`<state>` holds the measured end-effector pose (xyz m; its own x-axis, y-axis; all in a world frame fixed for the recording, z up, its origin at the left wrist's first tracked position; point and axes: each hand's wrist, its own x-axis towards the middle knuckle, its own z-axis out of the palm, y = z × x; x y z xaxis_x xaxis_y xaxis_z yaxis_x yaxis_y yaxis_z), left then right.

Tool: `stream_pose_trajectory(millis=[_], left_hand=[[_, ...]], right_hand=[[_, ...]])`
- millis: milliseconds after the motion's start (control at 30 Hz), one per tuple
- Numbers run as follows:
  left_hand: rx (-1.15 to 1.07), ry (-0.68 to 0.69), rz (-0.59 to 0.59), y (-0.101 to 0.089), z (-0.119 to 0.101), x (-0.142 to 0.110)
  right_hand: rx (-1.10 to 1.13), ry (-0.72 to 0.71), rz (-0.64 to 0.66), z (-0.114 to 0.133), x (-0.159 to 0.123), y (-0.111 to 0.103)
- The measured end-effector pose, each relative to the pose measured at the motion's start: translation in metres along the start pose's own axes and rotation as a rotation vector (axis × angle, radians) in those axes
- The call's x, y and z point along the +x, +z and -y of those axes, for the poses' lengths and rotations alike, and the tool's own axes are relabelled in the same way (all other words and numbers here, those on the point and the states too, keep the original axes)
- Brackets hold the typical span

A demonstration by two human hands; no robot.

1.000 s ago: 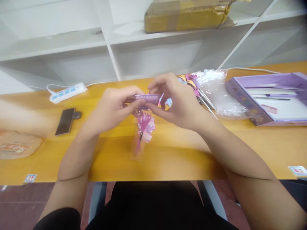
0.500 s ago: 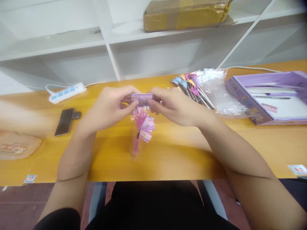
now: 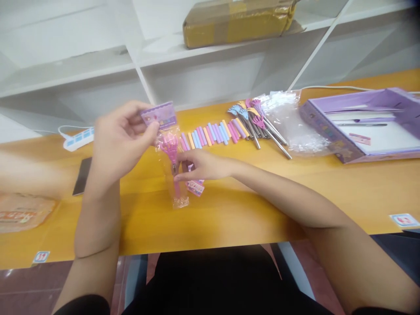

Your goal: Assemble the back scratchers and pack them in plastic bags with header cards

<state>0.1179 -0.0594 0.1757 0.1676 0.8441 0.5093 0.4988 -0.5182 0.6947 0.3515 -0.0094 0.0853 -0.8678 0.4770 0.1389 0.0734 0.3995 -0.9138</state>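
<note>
My left hand [image 3: 123, 140] pinches the purple header card [image 3: 159, 115] at the top of a clear plastic bag. Inside the bag hangs a pink back scratcher [image 3: 170, 151], hand-shaped end up and its pink handle below. My right hand [image 3: 205, 165] has its thumb and fingers at the right side of the bag, around the scratcher's neck. Small printed cards [image 3: 196, 188] lie on the table, partly hidden by the right hand. Behind it is a row of pink, purple, blue and orange tubes [image 3: 210, 133].
Several hand-ended back scratchers [image 3: 254, 116] lie beside a pile of clear bags [image 3: 305, 131]. A purple box [image 3: 348, 142] stands at the right. To the left are a power strip [image 3: 78, 139] and a phone [image 3: 82, 176]. A taped carton [image 3: 239, 24] sits on the shelf.
Both hands were together on the header card. My left hand has moved left with the card, tilting the bag; my right hand has left the card and come down to the scratcher's neck.
</note>
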Motion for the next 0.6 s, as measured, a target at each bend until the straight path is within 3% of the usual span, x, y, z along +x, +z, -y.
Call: stream_pose_trajectory(millis=[233,333,433,600], left_hand=[[-0.012,0.006,-0.092,0.004,0.0,0.003],[-0.064,0.055,-0.178,0.003,0.001,0.004],[-0.032,0.115,-0.167,-0.004,0.009,0.006],[0.098,0.165,-0.028,-0.014,0.025,0.009]], right_hand=[[-0.063,-0.019,-0.037,0.007,0.0,-0.004],[-0.142,-0.049,-0.058,0.012,-0.005,-0.017],[-0.268,-0.108,-0.142,0.022,-0.02,-0.047],[-0.434,-0.154,-0.482,0.043,-0.076,-0.126]])
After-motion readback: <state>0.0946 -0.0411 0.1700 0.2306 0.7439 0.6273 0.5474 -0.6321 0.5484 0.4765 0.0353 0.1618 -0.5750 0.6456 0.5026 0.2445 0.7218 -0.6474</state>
